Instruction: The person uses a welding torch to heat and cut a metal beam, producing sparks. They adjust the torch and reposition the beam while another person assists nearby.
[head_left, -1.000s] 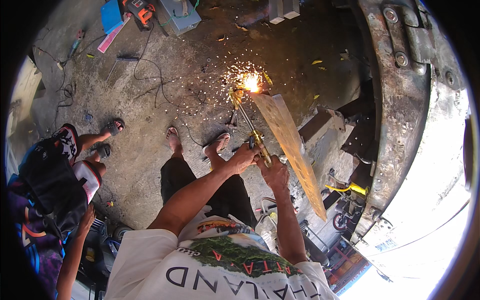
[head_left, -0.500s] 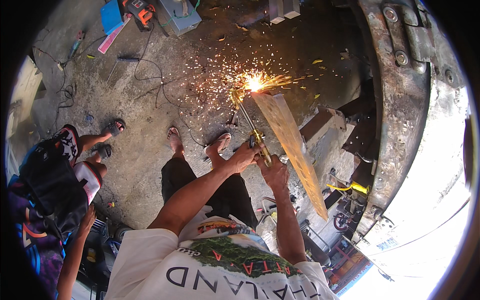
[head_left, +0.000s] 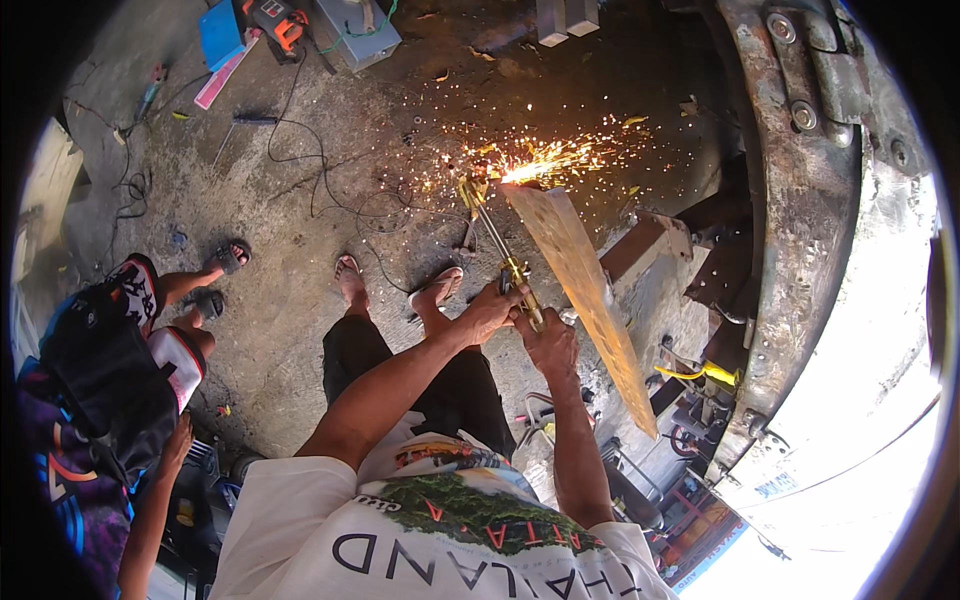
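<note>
My left hand (head_left: 492, 315) grips the brass and steel cutting torch (head_left: 494, 231) at its valve section, while my right hand (head_left: 547, 350) is closed round the handle just below and to the right. The torch's head (head_left: 470, 192) meets the upper end of a long rusty-brown plate (head_left: 578, 300), where a bright glow (head_left: 515, 173) throws sparks up and to the right. Whether the tip touches the plate is hidden by the glare. The plate slants down beside my right forearm. My sandalled feet are on the concrete below the torch.
Another person (head_left: 110, 360) is at my left. A large worn metal structure (head_left: 775, 250) rises on the right, near steel offcuts (head_left: 640, 245) and a yellow tool (head_left: 718, 374). An orange power tool (head_left: 283, 28), grey metal box (head_left: 355, 35) and cables lie on the concrete floor (head_left: 250, 170).
The spark spray has shifted from a wide scatter round the tip to a longer stream toward the upper right. My hands, the torch and the plate are almost unmoved.
</note>
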